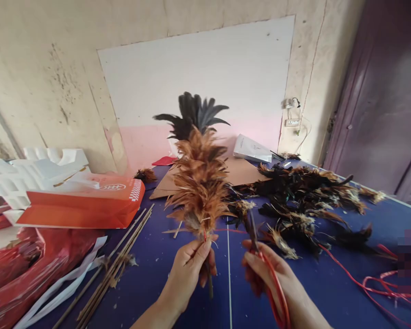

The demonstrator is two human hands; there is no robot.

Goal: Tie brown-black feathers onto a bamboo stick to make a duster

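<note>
Upright in the middle of the view stands a feather duster (202,183), with brown feathers along its stick and black ones at the top. My left hand (192,265) is closed round the stick just below the feathers, and red string shows at the binding. To the right, my right hand (270,269) holds scissors (276,281) with red handles, blades pointing up beside the duster without touching it. The fingers of my right hand are slightly blurred. Loose dark and brown feathers (301,196) lie in a heap behind my right hand.
On the blue table (157,283) lie thin sticks (114,269), an orange and white bag (85,205), cardboard (239,172) and a white packet (252,148). Red plastic (55,269) lies at the left. Red string (354,278) trails at the right. A wall socket (292,122) is behind.
</note>
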